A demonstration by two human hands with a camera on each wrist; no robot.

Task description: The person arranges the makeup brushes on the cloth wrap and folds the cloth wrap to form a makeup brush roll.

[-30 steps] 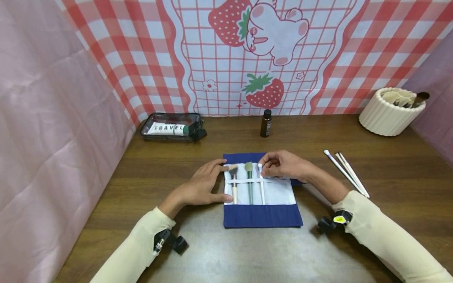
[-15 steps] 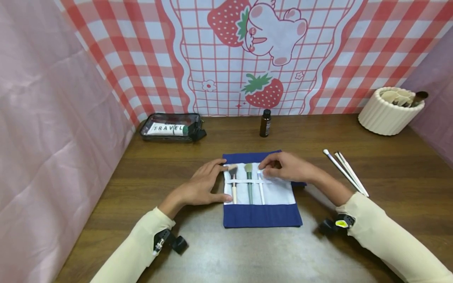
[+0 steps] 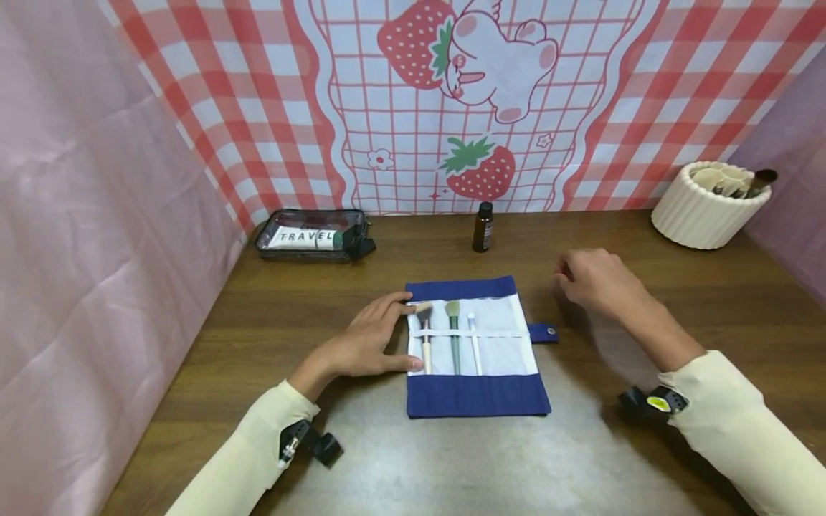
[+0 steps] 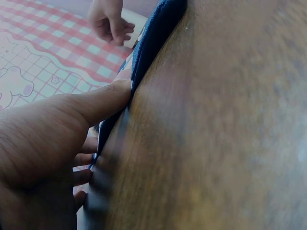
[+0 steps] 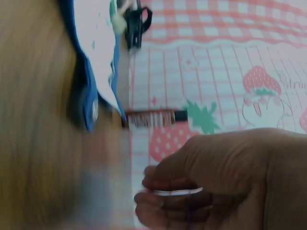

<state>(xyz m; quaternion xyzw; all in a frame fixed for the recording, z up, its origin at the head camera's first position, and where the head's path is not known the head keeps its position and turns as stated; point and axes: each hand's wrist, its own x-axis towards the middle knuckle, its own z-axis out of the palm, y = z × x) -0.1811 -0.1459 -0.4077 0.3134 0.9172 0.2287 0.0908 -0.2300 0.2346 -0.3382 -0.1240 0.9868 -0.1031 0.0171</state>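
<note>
A navy and white makeup brush roll (image 3: 477, 395) lies unfolded on the table. Tucked under its white band are a cream-handled brush (image 3: 426, 355) with dark bristles, a green brush (image 3: 455, 352) and a slim white brush (image 3: 476, 351). My left hand (image 3: 368, 337) rests at the roll's left side, fingers spread, its thumb (image 4: 108, 98) pressing the edge in the left wrist view. Right of the roll, my right hand (image 3: 600, 283) hovers over the table, fingers loosely bent with nothing between them in the right wrist view. The loose brushes are hidden behind this hand and forearm.
A snap strap (image 3: 543, 332) sticks out from the roll's right side. Along the back stand a clear travel pouch (image 3: 303, 236) with a tube inside, a small brown bottle (image 3: 482, 229) and a ribbed cream holder (image 3: 703, 211) containing brushes.
My right hand has let go of the slim white brush, leaving it under the band, and moved right to above where the loose brushes lay. My left hand has stayed in place.
</note>
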